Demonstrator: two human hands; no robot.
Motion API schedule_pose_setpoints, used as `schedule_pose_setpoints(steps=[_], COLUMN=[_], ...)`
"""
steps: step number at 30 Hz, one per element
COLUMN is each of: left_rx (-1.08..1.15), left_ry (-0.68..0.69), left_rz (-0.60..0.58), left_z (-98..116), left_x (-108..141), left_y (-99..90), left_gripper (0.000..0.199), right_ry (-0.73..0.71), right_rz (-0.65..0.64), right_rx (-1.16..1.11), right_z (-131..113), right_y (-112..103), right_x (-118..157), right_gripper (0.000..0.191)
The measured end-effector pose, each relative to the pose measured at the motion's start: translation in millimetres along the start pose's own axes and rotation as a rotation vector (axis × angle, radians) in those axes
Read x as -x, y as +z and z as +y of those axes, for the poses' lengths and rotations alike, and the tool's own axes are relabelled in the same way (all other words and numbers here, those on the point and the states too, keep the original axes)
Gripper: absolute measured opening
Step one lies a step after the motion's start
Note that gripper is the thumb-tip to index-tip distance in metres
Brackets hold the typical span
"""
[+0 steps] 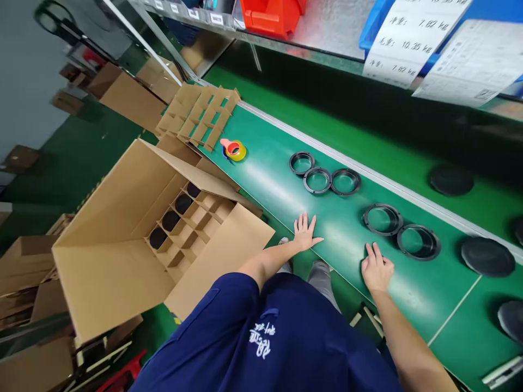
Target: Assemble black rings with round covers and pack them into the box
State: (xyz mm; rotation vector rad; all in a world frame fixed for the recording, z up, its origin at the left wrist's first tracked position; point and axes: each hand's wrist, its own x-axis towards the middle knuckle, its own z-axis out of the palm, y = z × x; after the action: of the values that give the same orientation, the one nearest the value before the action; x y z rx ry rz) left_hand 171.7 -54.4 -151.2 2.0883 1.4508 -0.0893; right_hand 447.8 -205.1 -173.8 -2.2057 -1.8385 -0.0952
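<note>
Seems to be between grasps, with left hand (304, 234) spread on the belt (263, 163) and right hand (376, 267) half curled; cannot tell if around something. See black rings (432, 245) just beyond, on the belt. For grasping one, must reach forward with right hand opened.

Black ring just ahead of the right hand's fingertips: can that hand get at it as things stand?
Looks like yes: the right hand rests on the green worktop just short of that black ring, with nothing standing between.
</note>
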Motion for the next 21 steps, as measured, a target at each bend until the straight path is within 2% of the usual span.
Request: schedule_pose_setpoints(steps=[2, 3, 4, 6, 8, 10, 11, 13, 15, 18, 21], left_rx=[0.039, 0.059, 0.079, 0.107, 0.113, 0.115, 0.137, 0.268, 0.370, 0.374, 0.280], left_ry=[0.091, 0.138, 0.175, 0.183, 0.062, -0.240, -0.398, -0.648, -0.755, -0.808, -0.874], left_rz=[0.022, 0.039, 0.059, 0.124, 0.240, 0.525, 0.540, 0.403, 0.213, 0.069, 0.022], left_z=[-9.9, -21.3, -38.1, -87.8, -152.1, -216.8, -244.9, -287.7, -312.2, -326.1, -329.9], left_x=[3.3, 8.6, 17.2, 45.8, 89.1, 139.6, 163.5, 200.3, 217.5, 211.8, 192.9], left_y=[-10.9, -20.1, -31.2, -56.3, -81.5, -103.9, -113.3, -127.4, -134.0, -133.3, -129.5], left_gripper=[0.100, 0.094, 0.087, 0.075, 0.076, 0.100, 0.114, 0.116, 0.095, 0.063, 0.044], right_ry=[0.083, 0.105, 0.119, 0.145, 0.164, 0.165, 0.162, 0.168, 0.183, 0.218, 0.251], right_rz=[0.038, 0.041, 0.033, 0.006, 0.000, 0.015, 0.022, 0.021, -0.007, -0.073, -0.169], right_rx=[0.068, 0.091, 0.106, 0.124, 0.137, 0.137, 0.129, 0.099, 0.064, 0.024, -0.024], right_z=[-11.0, -14.7, -17.0, -18.5, -17.4, -15.8, -15.2, -14.4, -14.7, -17.8, -21.0], right_y=[-2.6, -4.5, -6.6, -10.6, -13.2, -13.8, -13.6, -12.6, -12.5, -15.6, -21.4], right_x=[2.3, 3.0, 3.3, 3.2, 2.3, 1.1, 0.5, -0.7, -1.8, -2.8, -4.3], right_gripper=[0.052, 0.052, 0.051, 0.050, 0.047, 0.044, 0.044, 0.044, 0.045, 0.046, 0.046])
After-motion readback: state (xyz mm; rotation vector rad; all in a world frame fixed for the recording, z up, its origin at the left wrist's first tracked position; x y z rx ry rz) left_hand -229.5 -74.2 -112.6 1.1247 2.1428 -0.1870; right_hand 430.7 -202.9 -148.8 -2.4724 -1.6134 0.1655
